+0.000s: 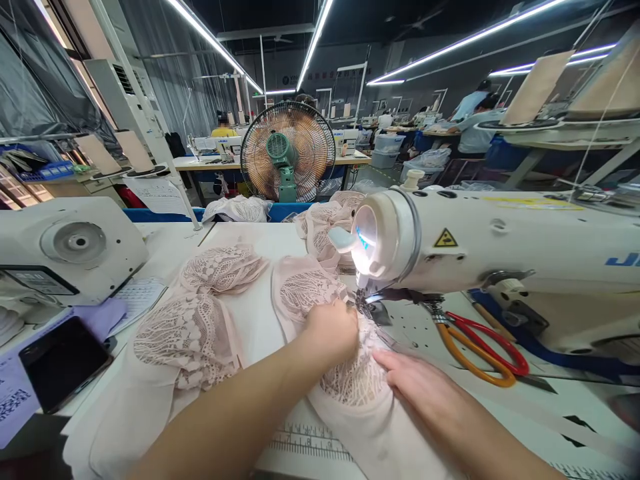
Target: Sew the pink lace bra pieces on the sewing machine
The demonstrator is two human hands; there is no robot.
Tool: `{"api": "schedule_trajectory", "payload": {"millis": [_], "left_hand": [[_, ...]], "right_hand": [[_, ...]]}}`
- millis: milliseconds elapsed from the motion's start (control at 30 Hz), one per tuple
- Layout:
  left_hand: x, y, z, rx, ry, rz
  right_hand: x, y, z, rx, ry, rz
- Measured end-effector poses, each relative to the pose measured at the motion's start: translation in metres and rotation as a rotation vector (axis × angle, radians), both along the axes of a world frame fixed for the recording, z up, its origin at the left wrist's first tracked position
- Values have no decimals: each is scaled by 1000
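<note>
A pale pink lace bra [350, 390] lies under the needle area of a white sewing machine [450, 240], one cup in front of the needle and the other behind it to the left. My left hand [333, 333] is closed on the bra's edge just left of the presser foot [365, 303]; its fingertips are partly hidden. My right hand [415, 380] grips the near cup's right edge, its visible fingertips pressed on the lace and the others out of sight. A narrow pale band [545, 413] runs out to the right beside my right hand.
Another lace bra [195, 327] lies to the left, and more lace pieces [325, 223] sit behind. Orange-and-red-handled scissors [483, 347] rest right of the needle. A black phone [65, 363], a second machine [75, 247] and a large fan [287, 153] stand around; people work farther back.
</note>
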State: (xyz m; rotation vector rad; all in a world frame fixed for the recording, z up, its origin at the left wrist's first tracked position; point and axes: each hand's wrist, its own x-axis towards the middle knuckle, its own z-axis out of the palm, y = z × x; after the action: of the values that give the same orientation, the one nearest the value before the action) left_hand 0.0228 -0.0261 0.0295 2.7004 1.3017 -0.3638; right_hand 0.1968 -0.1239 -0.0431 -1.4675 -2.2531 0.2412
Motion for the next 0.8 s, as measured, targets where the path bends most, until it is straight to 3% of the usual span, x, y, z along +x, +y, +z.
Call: {"api": "schedule_trajectory", "payload": {"millis": [133,300,433,633,800], "left_hand": [[-6,-3,0,41,-53,-57],[-8,-5,1,5,-6,-77],[-5,-1,1,-24,-11,-53],[-3,5,0,-25,-22,-33],[-2,7,0,-11,-40,-26]], "right_hand": [[3,-3,-6,-50,14,7],[-1,-13,-9,-132,135,-101],[-3,-12,-7,-95,123,-90],[4,-3,-9,-10,-15,50],[4,-1,-10,24,-36,0]]}}
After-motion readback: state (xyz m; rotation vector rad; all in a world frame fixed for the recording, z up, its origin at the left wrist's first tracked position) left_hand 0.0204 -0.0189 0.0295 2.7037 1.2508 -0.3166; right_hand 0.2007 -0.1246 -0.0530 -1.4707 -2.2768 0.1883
